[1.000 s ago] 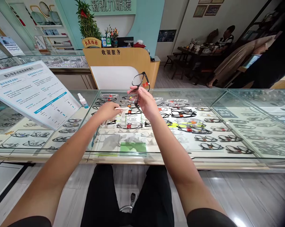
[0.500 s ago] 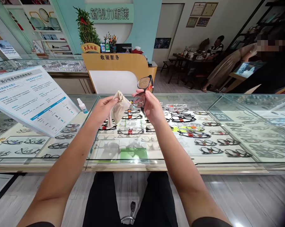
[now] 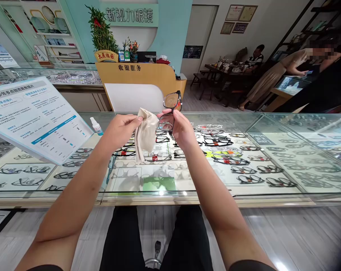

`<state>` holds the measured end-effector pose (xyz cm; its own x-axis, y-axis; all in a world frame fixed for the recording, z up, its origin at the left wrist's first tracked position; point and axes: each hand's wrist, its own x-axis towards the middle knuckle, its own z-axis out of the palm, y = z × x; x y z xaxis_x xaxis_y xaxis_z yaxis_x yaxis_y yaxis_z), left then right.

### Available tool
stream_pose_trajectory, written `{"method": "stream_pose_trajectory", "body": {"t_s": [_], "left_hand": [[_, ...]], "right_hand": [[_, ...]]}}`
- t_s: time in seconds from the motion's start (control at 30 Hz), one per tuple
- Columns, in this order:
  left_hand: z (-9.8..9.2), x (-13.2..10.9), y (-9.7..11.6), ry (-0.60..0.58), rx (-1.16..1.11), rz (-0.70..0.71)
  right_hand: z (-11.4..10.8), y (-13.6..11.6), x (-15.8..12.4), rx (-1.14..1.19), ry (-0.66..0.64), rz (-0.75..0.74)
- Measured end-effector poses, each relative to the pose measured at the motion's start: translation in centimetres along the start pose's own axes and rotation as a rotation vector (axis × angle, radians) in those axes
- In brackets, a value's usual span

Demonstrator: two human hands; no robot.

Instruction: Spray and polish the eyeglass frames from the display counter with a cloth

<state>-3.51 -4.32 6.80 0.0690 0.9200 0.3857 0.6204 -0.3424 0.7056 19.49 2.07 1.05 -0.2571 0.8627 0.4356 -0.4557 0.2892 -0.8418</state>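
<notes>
My left hand (image 3: 123, 130) pinches the top of a beige cleaning cloth (image 3: 146, 133), which hangs down in loose folds. Just to its right, my right hand (image 3: 183, 130) grips a pair of dark-framed eyeglasses (image 3: 170, 116) at the middle, between thumb and fingers. The glasses are turned on end, one lens above the other, and a red mark shows near the upper lens. Cloth and glasses are close together; whether they touch I cannot tell. Both are held above the glass display counter (image 3: 159, 191).
Inside the counter lie rows of eyeglasses (image 3: 231, 160). A white spray bottle (image 3: 96, 126) stands on the glass at left, beside a large tilted printed sheet (image 3: 37, 116). Beyond is a wooden cashier desk (image 3: 142, 75). People are at the back right, one in a long beige garment (image 3: 257, 84).
The cloth hangs lower and more spread out than before, its loose end shifted slightly. My right hand keeps its hold on the glasses, nearly still. The view has shifted slightly.
</notes>
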Motion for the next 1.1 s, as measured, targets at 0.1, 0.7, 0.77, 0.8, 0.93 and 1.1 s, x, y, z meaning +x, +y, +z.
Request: {"method": "stream_pose_trajectory", "body": {"t_s": [0.1, 0.7, 0.77, 0.8, 0.93, 1.1], "left_hand": [[-0.5, -0.3, 0.2, 0.02, 0.046, 0.015], [4.3, 1.8, -2.8, -0.174, -0.699, -0.294], [4.6, 2.1, -2.7, -0.202, -0.764, -0.289], [4.8, 2.2, -2.7, -0.21, -0.789, -0.285], [5.7, 2.4, -2.8, -0.23, -0.86, -0.255], [6.8, 1.8, -3.4, -0.269, -0.929, -0.288]], "right_hand": [[0.1, -0.1, 0.0, -0.023, 0.014, 0.001], [0.7, 0.8, 0.0, 0.001, -0.076, 0.016], [0.7, 0.9, 0.0, -0.005, -0.078, 0.031], [0.6, 0.9, 0.0, -0.005, -0.079, 0.04], [0.6, 0.9, -0.1, -0.03, -0.048, 0.088], [1.3, 0.8, -0.5, -0.016, -0.058, 0.134]]}}
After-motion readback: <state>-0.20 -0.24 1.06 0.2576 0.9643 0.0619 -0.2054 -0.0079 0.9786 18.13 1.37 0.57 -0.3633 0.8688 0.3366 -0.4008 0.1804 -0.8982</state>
